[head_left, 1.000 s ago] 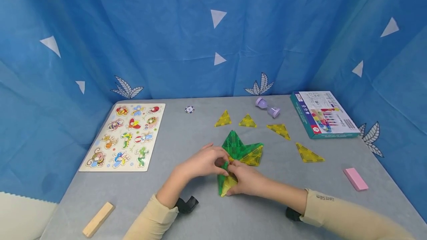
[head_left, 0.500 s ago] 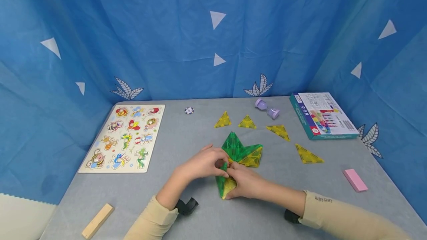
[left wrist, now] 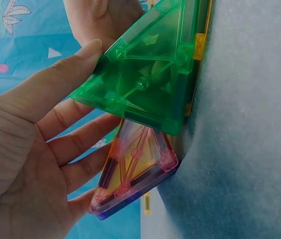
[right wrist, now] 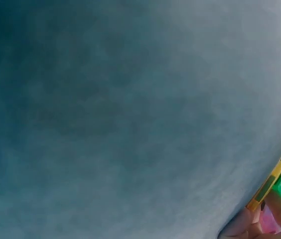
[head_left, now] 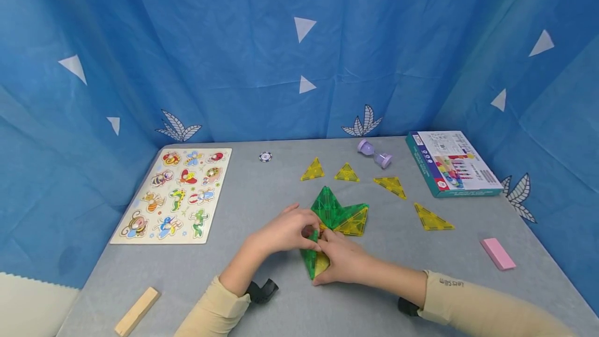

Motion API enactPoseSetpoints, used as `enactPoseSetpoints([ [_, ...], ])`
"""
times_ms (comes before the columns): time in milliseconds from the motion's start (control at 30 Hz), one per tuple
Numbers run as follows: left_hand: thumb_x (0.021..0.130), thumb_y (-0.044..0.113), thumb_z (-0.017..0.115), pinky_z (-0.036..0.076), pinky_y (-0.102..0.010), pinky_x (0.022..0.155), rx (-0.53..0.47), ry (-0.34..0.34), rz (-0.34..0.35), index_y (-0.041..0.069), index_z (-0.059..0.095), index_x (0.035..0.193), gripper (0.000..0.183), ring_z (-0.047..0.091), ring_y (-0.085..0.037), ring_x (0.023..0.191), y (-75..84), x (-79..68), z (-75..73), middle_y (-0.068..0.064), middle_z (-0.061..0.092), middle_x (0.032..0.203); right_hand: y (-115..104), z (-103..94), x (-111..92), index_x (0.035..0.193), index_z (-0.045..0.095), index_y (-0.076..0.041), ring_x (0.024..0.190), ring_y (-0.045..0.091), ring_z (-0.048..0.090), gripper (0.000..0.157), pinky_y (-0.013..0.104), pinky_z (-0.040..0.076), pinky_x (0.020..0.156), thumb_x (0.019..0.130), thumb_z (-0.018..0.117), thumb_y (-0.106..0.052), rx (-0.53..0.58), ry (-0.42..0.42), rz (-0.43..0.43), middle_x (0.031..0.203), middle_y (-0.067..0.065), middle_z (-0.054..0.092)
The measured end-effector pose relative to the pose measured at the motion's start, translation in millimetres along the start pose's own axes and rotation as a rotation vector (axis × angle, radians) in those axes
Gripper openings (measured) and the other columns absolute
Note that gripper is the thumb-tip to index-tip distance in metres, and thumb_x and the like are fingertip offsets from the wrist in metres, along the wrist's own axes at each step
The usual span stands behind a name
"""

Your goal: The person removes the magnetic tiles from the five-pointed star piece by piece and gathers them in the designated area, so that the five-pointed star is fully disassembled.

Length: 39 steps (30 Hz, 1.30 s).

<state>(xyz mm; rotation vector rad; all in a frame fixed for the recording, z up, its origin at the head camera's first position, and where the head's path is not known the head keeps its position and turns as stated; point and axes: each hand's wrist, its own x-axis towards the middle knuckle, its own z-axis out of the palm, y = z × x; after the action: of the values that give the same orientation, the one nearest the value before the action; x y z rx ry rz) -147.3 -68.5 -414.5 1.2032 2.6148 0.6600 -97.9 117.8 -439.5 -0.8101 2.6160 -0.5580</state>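
Note:
My left hand pinches a translucent green triangular magnetic tile at its corner, thumb on the near face and fingers behind. Close to those fingertips stands a pink-edged tile in the left wrist view. My right hand grips a yellow triangular tile that lies along the green one. A slim edge of that yellow tile and a few fingers show at the right wrist view's lower right corner. Beyond the hands, joined green tiles rise in a point, with yellow tiles beside them.
Loose yellow triangles lie in an arc behind and to the right. A purple hourglass, a box and a pink block are farther right. On the left are an insect puzzle board, a poker chip and a wooden block.
The near green and yellow tiles have turned slightly, their lower tip shifting left and toward me. My right hand has moved slightly left and nearer, covering more yellow; my left hand has stayed nearly still.

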Motion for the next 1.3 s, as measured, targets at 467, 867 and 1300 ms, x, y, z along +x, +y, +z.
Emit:
enactPoseSetpoints([
  [467,0.075,0.042,0.075,0.018,-0.052,0.110,-0.006,-0.010,0.007,0.025,0.065,0.081,0.021,0.054,-0.002,0.083,-0.5,0.6,-1.7,0.012,0.061,0.102,6.6,-3.7,-10.2,0.119,0.059,-0.015,0.084,0.011,0.037,0.060,0.025,0.037,0.066,0.069,0.075,-0.043,-0.118,0.046,-0.041,0.097,-0.009,0.043],
  [867,0.075,0.045,0.074,0.019,-0.050,0.110,0.010,-0.006,0.046,0.029,0.068,0.078,0.017,0.053,0.007,0.074,-3.1,1.5,2.6,0.009,0.062,0.110,15.5,-4.3,-26.3,0.109,0.059,-0.010,0.086,0.014,0.043,0.055,0.031,0.043,0.072,0.067,0.075,-0.040,-0.177,0.081,-0.062,0.095,-0.004,0.046],
  [1300,0.075,0.045,0.074,0.019,-0.051,0.110,0.006,0.015,0.074,0.028,0.067,0.076,0.018,0.051,0.010,0.070,-6.1,2.4,4.8,0.009,0.063,0.108,38.5,-52.1,-61.0,0.115,0.059,-0.008,0.090,0.015,0.045,0.062,0.032,0.044,0.070,0.063,0.081,-0.033,-0.142,0.208,0.131,0.102,-0.002,0.050],
])
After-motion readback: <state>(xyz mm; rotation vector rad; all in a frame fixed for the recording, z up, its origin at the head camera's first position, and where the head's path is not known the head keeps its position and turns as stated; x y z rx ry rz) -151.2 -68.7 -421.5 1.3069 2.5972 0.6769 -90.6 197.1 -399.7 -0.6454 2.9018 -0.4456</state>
